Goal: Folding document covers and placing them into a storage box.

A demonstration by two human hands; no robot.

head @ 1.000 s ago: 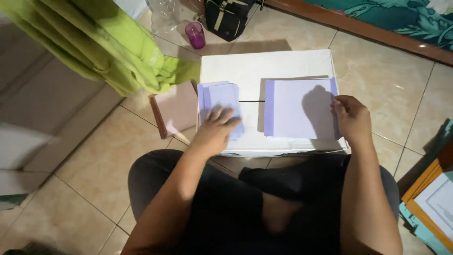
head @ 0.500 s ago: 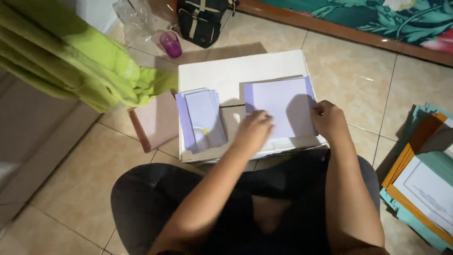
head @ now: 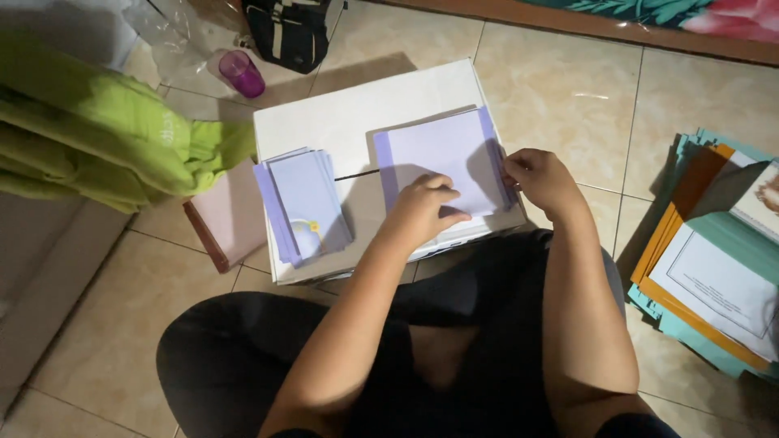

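- The fingers of the left hand [head: 423,209] lie flat and close together on the lower middle of the lavender sheet [head: 442,158], pressing it down; they grip nothing.
- The fingers of the right hand [head: 542,180] curl narrowly around the sheet's right edge, pinching it at the centre right of the frame.
- The sheet lies on the right half of a white box [head: 345,118] in the middle of the frame, its darker strips showing along the left and right sides.
- A second ago the left hand rested on the stack of lavender sheets [head: 302,203] at the box's left; it has since crossed to the single sheet, and the stack now lies untouched, slightly fanned.
- That shift suggests, as a judgement, that the work has passed from the stack to this one sheet, now steadied by both hands.
- A thin dark stick-like thing [head: 357,173] lies between stack and sheet; what it is cannot be told.
- A pinkish book [head: 227,223] lies on the floor just left of the box.
- Green cloth [head: 97,138] fills the upper left; a purple cup [head: 242,73] and a black bag [head: 288,32] sit at the top.
- Teal and orange folders [head: 714,268] are piled at the right edge.
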